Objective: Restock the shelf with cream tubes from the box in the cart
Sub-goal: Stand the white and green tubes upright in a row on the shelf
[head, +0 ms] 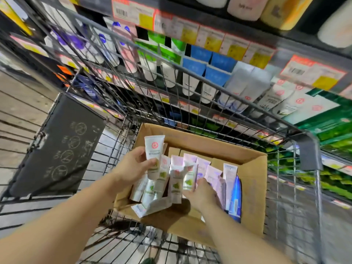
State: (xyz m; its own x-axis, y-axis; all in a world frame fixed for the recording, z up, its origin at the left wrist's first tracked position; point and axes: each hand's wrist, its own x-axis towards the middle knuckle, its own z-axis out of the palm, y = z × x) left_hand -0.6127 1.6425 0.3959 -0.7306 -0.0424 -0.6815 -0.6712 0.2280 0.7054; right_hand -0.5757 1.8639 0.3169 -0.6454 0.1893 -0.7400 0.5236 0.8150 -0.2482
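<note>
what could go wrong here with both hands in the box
The left hand pinches one white tube by its side only, so it may slip. The right hand reaches among tubes leaning loosely in the cardboard box; pulling one might topple its neighbours.

dim light | motion blur at edges | wide-angle distortion

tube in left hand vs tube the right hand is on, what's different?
The left-hand tube is lifted clear above the box; the right-hand tube sits in the box among others. The left hand grips its tube with nothing in front of it; the right hand holds its tube low, with neighbours crowding it. Both are white with a red round logo and green print.
</note>
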